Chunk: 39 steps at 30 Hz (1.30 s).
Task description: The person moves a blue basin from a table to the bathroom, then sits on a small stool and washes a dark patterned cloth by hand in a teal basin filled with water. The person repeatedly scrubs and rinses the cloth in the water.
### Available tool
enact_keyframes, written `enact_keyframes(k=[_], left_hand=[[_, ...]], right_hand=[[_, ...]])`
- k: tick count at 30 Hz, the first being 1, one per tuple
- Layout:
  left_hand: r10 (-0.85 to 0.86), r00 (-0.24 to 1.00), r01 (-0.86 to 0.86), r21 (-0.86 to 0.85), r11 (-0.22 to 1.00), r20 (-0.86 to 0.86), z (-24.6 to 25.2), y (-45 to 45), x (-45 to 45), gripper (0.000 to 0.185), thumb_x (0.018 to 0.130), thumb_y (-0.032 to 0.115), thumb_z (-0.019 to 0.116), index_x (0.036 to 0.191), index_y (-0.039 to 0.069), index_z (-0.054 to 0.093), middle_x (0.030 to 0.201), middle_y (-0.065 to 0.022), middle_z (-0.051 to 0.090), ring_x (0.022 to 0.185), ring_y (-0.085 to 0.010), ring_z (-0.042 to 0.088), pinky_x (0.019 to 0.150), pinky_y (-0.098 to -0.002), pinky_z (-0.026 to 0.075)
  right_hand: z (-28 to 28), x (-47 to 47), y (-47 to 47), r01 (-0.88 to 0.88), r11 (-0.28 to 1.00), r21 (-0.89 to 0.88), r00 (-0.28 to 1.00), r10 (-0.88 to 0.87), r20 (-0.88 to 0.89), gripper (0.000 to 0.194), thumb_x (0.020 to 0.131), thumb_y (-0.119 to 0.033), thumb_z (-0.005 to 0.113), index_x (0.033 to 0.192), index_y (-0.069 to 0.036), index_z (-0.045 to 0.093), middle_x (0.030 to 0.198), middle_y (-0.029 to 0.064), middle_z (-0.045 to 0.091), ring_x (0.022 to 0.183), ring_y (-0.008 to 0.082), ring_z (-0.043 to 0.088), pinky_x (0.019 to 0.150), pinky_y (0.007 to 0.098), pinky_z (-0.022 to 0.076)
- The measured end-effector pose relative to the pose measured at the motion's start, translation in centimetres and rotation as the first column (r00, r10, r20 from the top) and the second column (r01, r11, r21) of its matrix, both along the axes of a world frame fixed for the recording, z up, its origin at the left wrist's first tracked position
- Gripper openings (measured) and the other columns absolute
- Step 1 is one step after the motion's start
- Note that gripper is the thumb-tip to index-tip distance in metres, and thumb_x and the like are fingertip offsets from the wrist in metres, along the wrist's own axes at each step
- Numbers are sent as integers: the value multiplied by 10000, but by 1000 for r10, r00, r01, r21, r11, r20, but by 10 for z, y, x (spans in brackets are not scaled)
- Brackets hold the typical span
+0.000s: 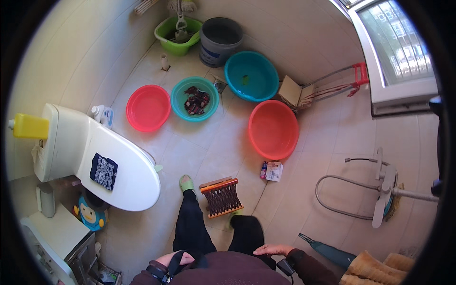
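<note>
My left hand point(177, 258) rests at my waist on the left, partly covered by a black strap; whether it grips the strap is unclear. My right hand point(273, 249) lies against my right thigh, fingers close to the black trousers, with nothing visible in it. Between my feet stands a small folding stool point(221, 197) with a woven cord seat. Ahead on the tiled floor, a teal basin point(195, 98) holds dark patterned cloth point(196, 101) in water. A red basin point(148, 108) is beside it, and a larger blue basin point(251, 76) and another red basin point(273, 129) are to the right.
A closed toilet point(124, 171) with a folded navy bandana point(103, 171) on its lid is at left. A grey bucket point(221, 41) and a green mop bucket point(178, 35) stand by the far wall. A folded luggage cart point(335, 82) leans right; a shower mixer point(386, 187) is on the right wall.
</note>
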State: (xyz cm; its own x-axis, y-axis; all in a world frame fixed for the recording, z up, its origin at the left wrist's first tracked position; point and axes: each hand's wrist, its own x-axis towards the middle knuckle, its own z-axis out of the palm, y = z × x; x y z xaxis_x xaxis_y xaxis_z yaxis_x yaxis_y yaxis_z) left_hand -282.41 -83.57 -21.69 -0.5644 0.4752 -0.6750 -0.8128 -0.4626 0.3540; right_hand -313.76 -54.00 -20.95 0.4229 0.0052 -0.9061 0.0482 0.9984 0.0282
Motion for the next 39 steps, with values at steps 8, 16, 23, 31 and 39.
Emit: enact_keyframes(k=[8, 16, 23, 31, 39], left_hand=[[371, 913, -385, 55, 921, 171, -16, -12, 12, 271, 873, 246, 605, 1011, 14, 589, 882, -22, 641, 830, -85, 551, 781, -232, 422], [256, 931, -233, -115, 966, 259, -81, -12, -49, 254, 938, 260, 514, 958, 48, 653, 834, -18, 647, 691, -86, 586, 628, -223, 479], [825, 562, -652, -582, 486, 59, -113, -66, -142, 201, 950, 149, 478, 1070, 28, 586, 884, -55, 637, 757, -104, 589, 677, -232, 485], [800, 598, -589, -703, 399, -47, -203, -92, -193, 172, 934, 83, 483, 1048, -1, 580, 914, -74, 639, 810, -117, 596, 725, -237, 473], [616, 751, -379, -919, 106, -238, -237, -90, -194, 144, 872, -34, 460, 926, -23, 593, 910, -109, 611, 811, -155, 566, 754, -247, 449]], right_hand=[[-16, -48, -60, -169, 986, 15, 972, 164, 171, 320, 880, -457, 586, 994, -164, 644, 724, -111, 461, 671, 55, 417, 617, 214, 361], [-76, -148, -113, -186, 982, -13, 947, 183, 263, 408, 903, -456, 547, 1120, -118, 618, 892, -41, 619, 816, 75, 572, 722, 219, 441], [-181, -271, -212, -252, 896, -365, 961, 276, 13, 430, 919, -458, 497, 1138, -96, 572, 1030, 16, 643, 934, 122, 606, 801, 277, 465], [-362, -248, -260, -381, 775, -505, 922, 362, -140, 329, 913, -310, 533, 1070, -28, 592, 955, 52, 630, 889, 136, 583, 788, 278, 459], [-485, -165, -232, -522, 605, -601, 781, 622, -52, 333, 905, -326, 529, 1060, -40, 601, 927, 106, 626, 919, 213, 570, 836, 328, 442]])
